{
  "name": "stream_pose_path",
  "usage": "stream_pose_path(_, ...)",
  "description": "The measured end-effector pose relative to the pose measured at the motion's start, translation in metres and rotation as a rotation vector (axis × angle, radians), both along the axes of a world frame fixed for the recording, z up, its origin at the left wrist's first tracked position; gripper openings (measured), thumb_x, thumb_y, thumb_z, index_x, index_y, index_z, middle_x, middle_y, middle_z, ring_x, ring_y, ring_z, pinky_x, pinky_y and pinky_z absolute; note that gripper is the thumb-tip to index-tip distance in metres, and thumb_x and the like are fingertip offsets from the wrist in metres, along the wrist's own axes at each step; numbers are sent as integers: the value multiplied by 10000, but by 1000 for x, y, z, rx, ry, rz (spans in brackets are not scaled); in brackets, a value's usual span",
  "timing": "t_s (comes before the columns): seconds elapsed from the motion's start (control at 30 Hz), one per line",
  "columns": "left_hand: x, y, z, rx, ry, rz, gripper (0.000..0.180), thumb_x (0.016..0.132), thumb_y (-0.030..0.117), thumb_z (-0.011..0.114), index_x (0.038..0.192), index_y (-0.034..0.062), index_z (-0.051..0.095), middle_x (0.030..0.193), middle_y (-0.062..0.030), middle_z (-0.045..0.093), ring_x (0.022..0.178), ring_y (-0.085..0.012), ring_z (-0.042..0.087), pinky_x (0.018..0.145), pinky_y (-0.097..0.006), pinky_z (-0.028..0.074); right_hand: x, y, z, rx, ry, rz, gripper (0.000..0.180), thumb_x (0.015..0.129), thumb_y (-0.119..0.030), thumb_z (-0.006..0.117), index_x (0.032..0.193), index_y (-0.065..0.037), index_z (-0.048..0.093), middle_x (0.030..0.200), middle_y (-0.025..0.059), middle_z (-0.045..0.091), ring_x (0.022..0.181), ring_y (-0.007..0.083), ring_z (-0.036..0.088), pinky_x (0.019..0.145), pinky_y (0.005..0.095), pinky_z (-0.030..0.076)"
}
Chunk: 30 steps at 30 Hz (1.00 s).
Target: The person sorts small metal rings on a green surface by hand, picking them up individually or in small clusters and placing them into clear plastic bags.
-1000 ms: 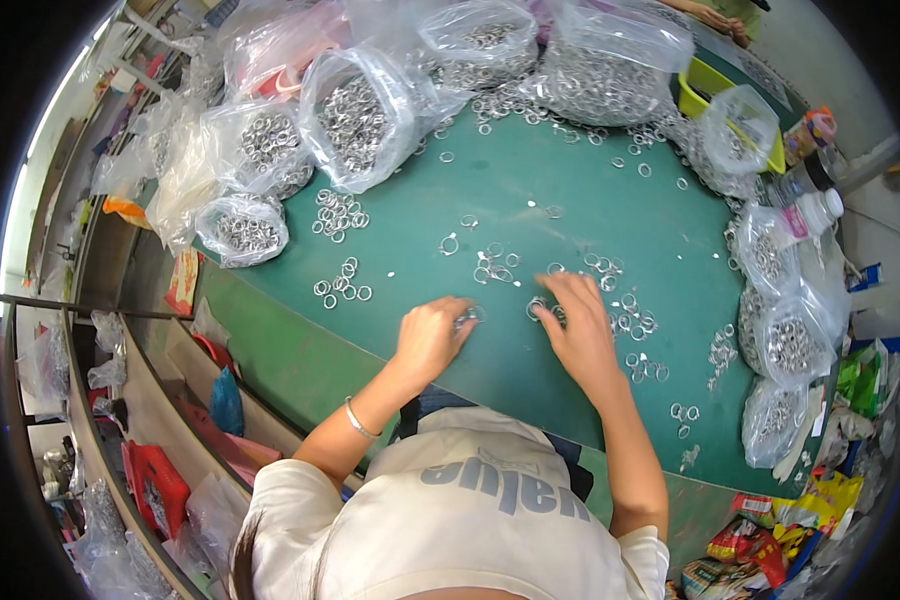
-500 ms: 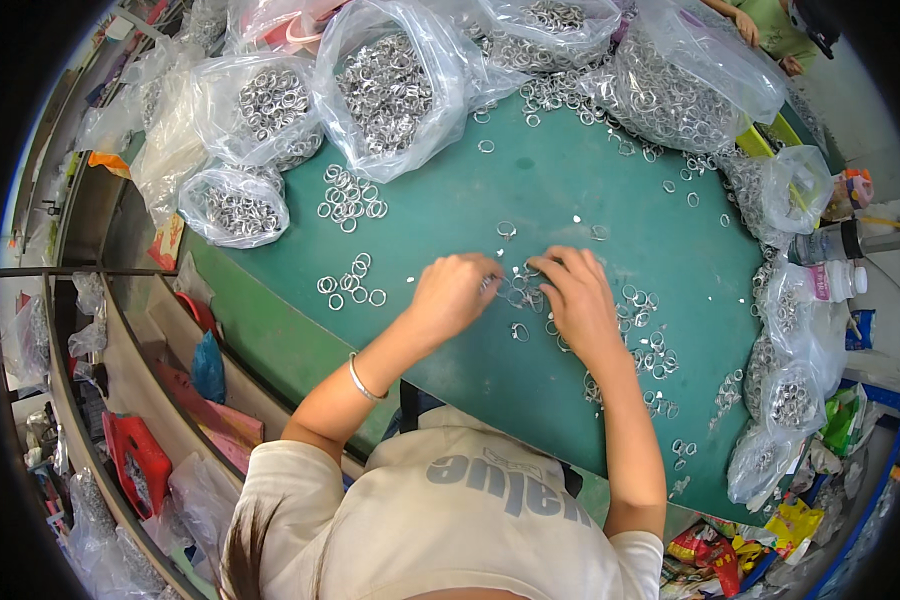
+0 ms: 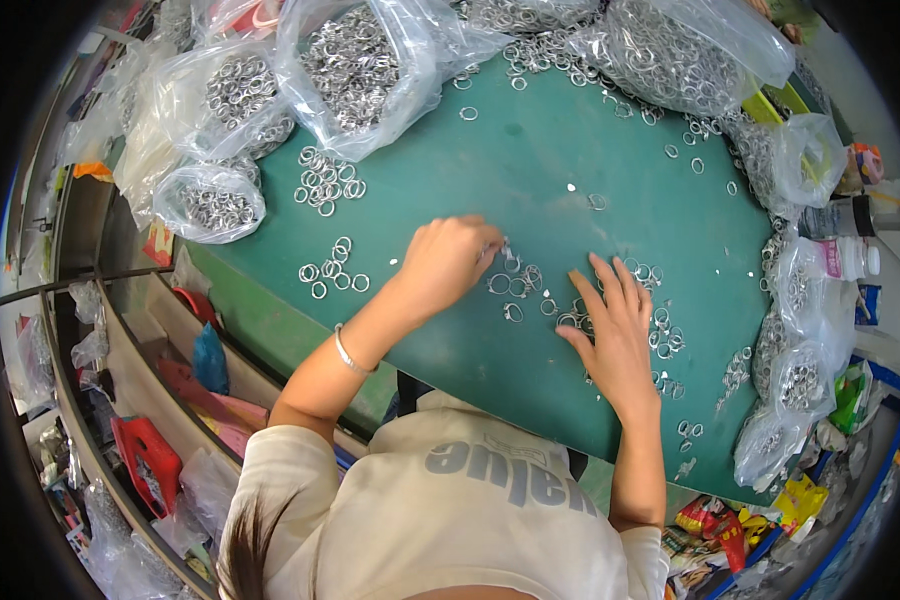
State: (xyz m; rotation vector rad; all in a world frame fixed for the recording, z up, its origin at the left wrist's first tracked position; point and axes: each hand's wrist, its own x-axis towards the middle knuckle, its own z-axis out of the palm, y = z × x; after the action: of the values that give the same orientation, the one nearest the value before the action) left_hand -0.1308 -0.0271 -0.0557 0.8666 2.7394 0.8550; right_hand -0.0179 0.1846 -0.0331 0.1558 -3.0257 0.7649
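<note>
My left hand (image 3: 442, 262) is over the middle of the green table (image 3: 450, 175), its fingers pinched. Small silvery metal rings (image 3: 507, 250) show at its fingertips, partly blurred; how many it holds is hidden. Between my hands lies a loose group of metal rings (image 3: 515, 286). Fingers spread, my right hand (image 3: 618, 335) rests low over the table, touching or just above a ring by its thumb. More rings (image 3: 666, 342) lie beside and partly under that hand. To the left are a bigger ring pile (image 3: 328, 182) and a smaller one (image 3: 336, 270).
Clear plastic bags full of rings (image 3: 355, 75) line the far edge, and more bags (image 3: 800, 380) stand along the right edge. A white-capped bottle (image 3: 850, 260) is at the right. Open shelving (image 3: 120, 340) with a red bin (image 3: 145, 465) stands left. White bits dot the tabletop.
My left hand has moved slightly up and away from the ring group. My right hand has shifted right and down, and its fingers have spread. The whole view has shifted a little.
</note>
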Motion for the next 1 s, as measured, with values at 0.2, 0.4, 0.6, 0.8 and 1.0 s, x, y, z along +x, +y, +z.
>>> stream_pose_path(0.2, 43, -10, 4, 146, -142, -36, 147, 781, 57, 664, 926, 59, 689, 827, -106, 651, 671, -312, 609, 599, -377, 492, 53, 42, 2, -170, 25, -64, 382, 696, -198, 770, 1042, -65, 675, 1269, 70, 573, 1258, 323, 456, 1084, 491, 249)
stream_pose_path(0.4, 59, 7, 8, 62, -120, 46, 234, 784, 54, 673, 1018, 53, 665, 827, -128, 647, 693, -305, 623, 618, -371, 495, 88, 44, -18, 28, -59, -337, 790, 720, -307, 754, 1381, -57, 402, 1473, 133, 326, 1375, 383, 244, 1101, 525, 185)
stream_pose_path(0.6, 78, 22, 8, 192, -57, 55, 232, 783, 44, 672, 1014, 68, 666, 776, -117, 612, 624, -301, 591, 560, -375, 474, 92, 11, -23, 4, 44, -247, 647, 738, -228, 740, 1306, -47, 490, 1424, 111, 400, 1361, 379, 275, 1074, 566, 208)
stream_pose_path(0.8, 79, 38, 19, 240, -45, -6, 244, 775, 38, 673, 1014, 86, 672, 734, -96, 587, 585, -298, 564, 518, -377, 453, 84, -24, -20, -108, 49, -24, 506, 767, -163, 702, 1236, -55, 547, 1371, 121, 454, 1320, 368, 349, 1061, 560, 251)
stream_pose_path(1.0, 85, 59, 24, 124, -18, -400, 269, 778, 109, 668, 1047, 114, 667, 744, -74, 572, 667, -257, 599, 540, -366, 477, 101, 21, -19, -131, 164, -310, 308, 798, -148, 674, 1093, -71, 629, 1299, 74, 527, 1264, 317, 423, 1031, 532, 296)
